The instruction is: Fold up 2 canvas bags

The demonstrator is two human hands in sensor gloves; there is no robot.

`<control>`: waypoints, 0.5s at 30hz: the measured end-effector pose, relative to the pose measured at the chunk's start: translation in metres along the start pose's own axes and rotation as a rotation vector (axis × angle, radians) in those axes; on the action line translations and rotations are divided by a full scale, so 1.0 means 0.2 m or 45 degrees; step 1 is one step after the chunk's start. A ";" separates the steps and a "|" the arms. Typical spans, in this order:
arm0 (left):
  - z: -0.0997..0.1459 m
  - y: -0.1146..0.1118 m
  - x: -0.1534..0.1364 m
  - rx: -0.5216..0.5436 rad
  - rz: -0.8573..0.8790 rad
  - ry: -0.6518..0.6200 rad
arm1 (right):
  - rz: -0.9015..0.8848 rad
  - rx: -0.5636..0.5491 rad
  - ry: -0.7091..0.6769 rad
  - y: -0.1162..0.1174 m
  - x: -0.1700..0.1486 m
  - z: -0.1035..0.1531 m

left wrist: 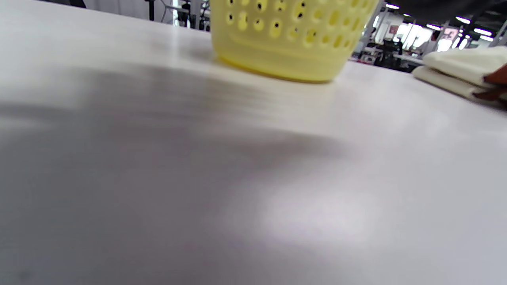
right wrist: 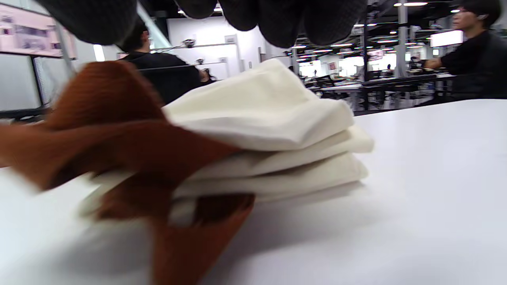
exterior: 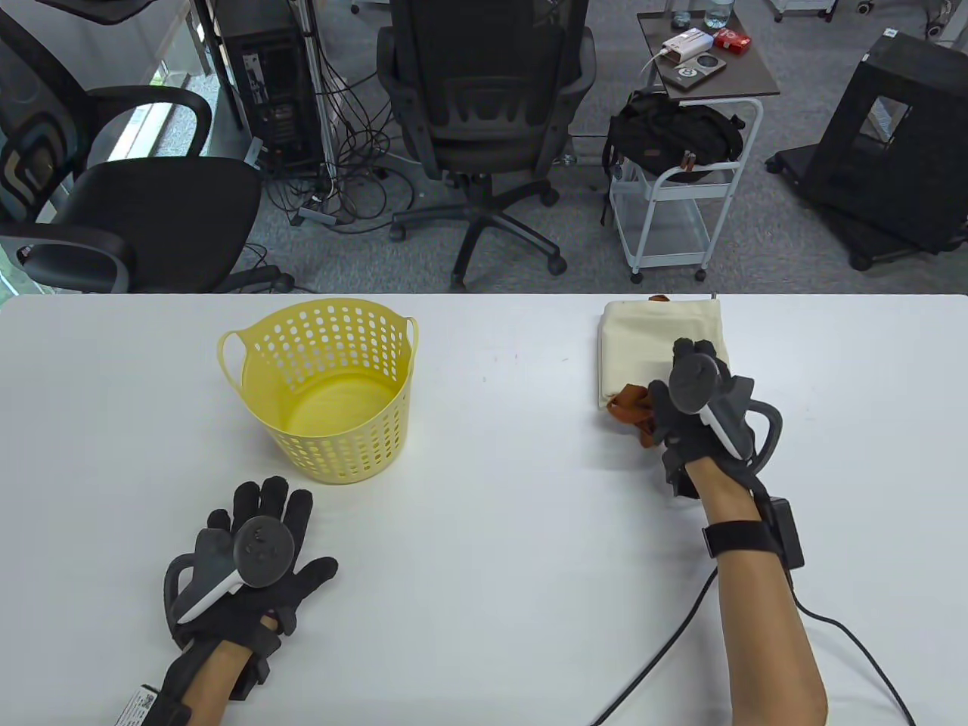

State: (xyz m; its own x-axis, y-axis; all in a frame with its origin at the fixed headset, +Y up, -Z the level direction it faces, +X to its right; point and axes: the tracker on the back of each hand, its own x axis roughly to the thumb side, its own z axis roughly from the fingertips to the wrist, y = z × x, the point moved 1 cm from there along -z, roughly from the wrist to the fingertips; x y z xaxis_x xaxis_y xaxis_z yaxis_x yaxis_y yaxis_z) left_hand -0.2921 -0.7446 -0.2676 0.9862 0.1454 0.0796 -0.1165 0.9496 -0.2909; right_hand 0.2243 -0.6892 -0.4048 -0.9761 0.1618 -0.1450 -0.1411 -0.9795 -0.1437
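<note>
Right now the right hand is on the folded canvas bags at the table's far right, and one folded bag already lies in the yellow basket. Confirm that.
Not quite. The yellow basket is empty, as the table view shows. The rest holds: the right hand is on the folded canvas bags at the table's far right.

My left hand [exterior: 253,563] lies flat on the white surface [exterior: 484,529], palm down, fingers [exterior: 272,503] spread and pointing away from me, gripping nothing; a tracker [exterior: 249,552] is strapped across its back. My right hand [exterior: 699,420] reaches farther forward, bare forearm [exterior: 764,628] stretched out behind a black wrist strap [exterior: 737,538] with a cable [exterior: 854,635] trailing off it. Its fingers [right wrist: 277,18] curl downward at the near edge of the folded bag [exterior: 650,352], by the rust-brown handles [exterior: 631,408]; whether they actually grip the fabric I cannot tell.
</note>
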 end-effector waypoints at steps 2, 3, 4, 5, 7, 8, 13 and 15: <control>0.00 0.00 0.00 0.000 -0.009 0.001 | 0.021 0.041 -0.065 0.02 0.04 0.10; 0.00 0.00 0.00 0.001 -0.012 0.001 | 0.021 0.066 -0.096 0.03 0.06 0.15; 0.00 0.00 0.00 0.003 -0.013 0.000 | 0.020 0.094 -0.112 0.03 0.07 0.20; 0.00 0.00 0.01 0.001 -0.012 -0.002 | 0.012 0.119 -0.146 0.04 0.09 0.26; 0.00 0.01 0.01 -0.007 0.000 -0.007 | 0.020 0.170 -0.203 0.07 0.12 0.35; 0.01 0.01 0.01 0.000 0.001 -0.009 | 0.038 0.212 -0.221 0.09 0.14 0.40; 0.00 0.00 0.01 -0.007 -0.012 -0.002 | 0.110 0.338 -0.296 0.20 0.21 0.57; 0.00 0.00 0.01 -0.014 -0.022 -0.003 | 0.129 0.334 -0.324 0.24 0.23 0.61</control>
State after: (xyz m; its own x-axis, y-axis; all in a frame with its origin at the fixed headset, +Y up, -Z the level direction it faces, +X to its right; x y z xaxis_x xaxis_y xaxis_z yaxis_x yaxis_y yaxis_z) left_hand -0.2897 -0.7450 -0.2672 0.9878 0.1293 0.0868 -0.0979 0.9490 -0.2996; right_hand 0.1530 -0.7428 -0.2993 -0.9925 0.0599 0.1069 -0.0471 -0.9918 0.1191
